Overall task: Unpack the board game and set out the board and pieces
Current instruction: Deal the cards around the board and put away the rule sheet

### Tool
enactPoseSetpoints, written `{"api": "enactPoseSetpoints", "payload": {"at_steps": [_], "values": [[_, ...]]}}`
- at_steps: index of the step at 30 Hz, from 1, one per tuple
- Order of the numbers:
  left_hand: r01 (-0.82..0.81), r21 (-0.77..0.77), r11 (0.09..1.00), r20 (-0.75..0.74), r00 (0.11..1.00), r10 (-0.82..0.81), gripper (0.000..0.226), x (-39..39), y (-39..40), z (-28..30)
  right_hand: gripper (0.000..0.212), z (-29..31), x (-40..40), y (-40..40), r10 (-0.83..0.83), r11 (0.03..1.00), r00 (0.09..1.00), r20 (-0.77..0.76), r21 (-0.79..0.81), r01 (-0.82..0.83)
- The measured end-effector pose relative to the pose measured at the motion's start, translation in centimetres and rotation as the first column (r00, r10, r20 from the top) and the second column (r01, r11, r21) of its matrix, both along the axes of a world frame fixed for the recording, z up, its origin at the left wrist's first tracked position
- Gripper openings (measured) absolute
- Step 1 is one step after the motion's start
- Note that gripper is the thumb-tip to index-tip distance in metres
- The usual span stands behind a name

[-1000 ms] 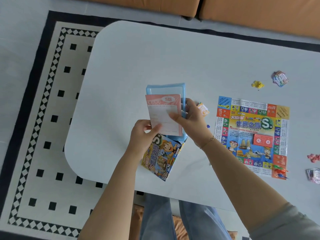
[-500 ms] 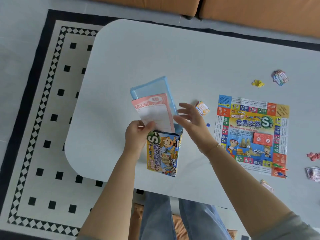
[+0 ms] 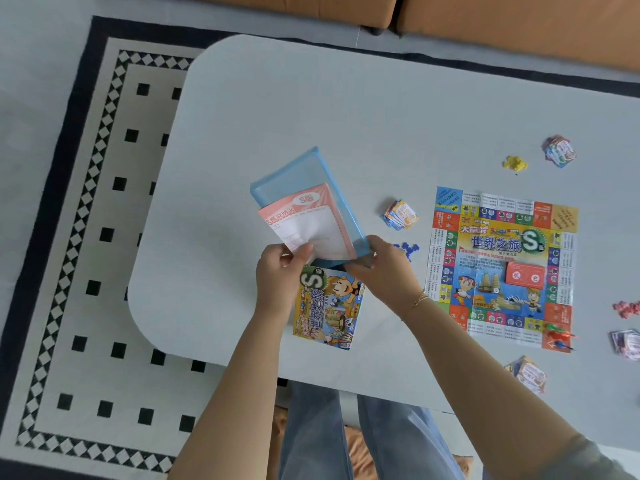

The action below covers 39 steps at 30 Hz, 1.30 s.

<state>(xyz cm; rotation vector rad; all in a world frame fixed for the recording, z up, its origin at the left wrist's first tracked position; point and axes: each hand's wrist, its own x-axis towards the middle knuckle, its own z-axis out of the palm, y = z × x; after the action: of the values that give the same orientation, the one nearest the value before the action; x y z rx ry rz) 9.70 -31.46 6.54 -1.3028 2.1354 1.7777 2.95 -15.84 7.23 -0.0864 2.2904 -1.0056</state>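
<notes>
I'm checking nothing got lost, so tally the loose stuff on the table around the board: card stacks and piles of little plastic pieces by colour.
Card stacks: 4
Yellow piece piles: 1
Blue piece piles: 1
Pink piece piles: 1
Total: 7, not counting the red deck and the pieces on the board's corner.

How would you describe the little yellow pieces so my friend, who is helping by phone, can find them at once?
Start at the unfolded game board on the right half of the pale table. Look just beyond its far edge: the yellow pieces lie in a small heap there, beside a colourful card stack. It is the only plain yellow cluster; the other loose heaps are blue or pink.
</notes>
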Motion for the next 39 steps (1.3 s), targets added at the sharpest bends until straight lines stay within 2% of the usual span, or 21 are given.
{"api": "enactPoseSetpoints", "payload": {"at_steps": [3,6,9,12,15,19,21,23,28,31,35,39], "values": [[-0.019,-0.007,1.0,0.003,1.0,0.019,0.033,-0.1,0.1,-0.2,0.014,-0.2,-0.6,0.5,0.026,0.994,0.998,-0.056,0.108,-0.02],[-0.004,-0.015,1.0,0.006,1.0,0.004,0.029,-0.2,0.3,-0.2,0.014,-0.7,-1.0,1.4,-0.073,0.991,0.997,-0.01,0.115,0.074],[0.03,-0.085,0.996,-0.005,1.0,-0.03,0.026,-0.2,0.2,-0.2,0.016,-0.9,-0.7,2.2,-0.249,0.969,0.966,0.07,0.017,0.248],[0.085,-0.169,0.982,-0.041,0.995,-0.093,0.022,-0.4,-0.2,0.4,0.015,-0.6,-0.5,2.5,-0.341,0.93,0.931,0.129,-0.096,0.354],[0.187,-0.312,0.931,-0.085,0.971,-0.224,0.019,-1.1,-0.7,1.6,0.019,0.3,-0.8,2.2,-0.426,0.864,0.898,0.111,-0.244,0.441],[0.305,-0.471,0.827,0.006,0.939,-0.343,0.022,-2.1,-1.1,3.0,0.022,1.4,-1.5,1.5,-0.495,0.806,0.868,0.043,-0.352,0.477],[0.328,-0.523,0.786,0.042,0.932,-0.361,0.024,-2.4,-1.2,3.4,0.026,1.5,-1.8,1.2,-0.503,0.804,0.864,-0.002,-0.368,0.467],[0.328,-0.566,0.756,0.07,0.933,-0.353,0.024,-2.6,-1.2,3.6,0.026,1.6,-1.8,1.0,-0.456,0.843,0.889,-0.047,-0.342,0.414],[0.305,-0.586,0.751,0.075,0.943,-0.325,0.027,-2.8,-0.8,3.5,0.024,2.3,-1.4,0.9,-0.322,0.924,0.927,-0.19,-0.275,0.265],[0.282,-0.58,0.764,0.024,0.944,-0.33,0.025,-2.7,-0.1,3.6,0.015,2.7,-1.0,1.1,-0.308,0.914,0.937,-0.165,-0.323,0.243],[0.209,-0.561,0.801,-0.08,0.949,-0.304,0.022,-2.7,0.3,4.4,0.023,3.2,-0.5,1.2,-0.278,0.909,0.936,-0.214,-0.375,0.184],[0.155,-0.55,0.821,-0.137,0.953,-0.271,0.019,-2.8,0.2,4.8,0.024,3.9,-0.8,1.0,-0.286,0.872,0.942,-0.176,-0.455,0.179]]}}
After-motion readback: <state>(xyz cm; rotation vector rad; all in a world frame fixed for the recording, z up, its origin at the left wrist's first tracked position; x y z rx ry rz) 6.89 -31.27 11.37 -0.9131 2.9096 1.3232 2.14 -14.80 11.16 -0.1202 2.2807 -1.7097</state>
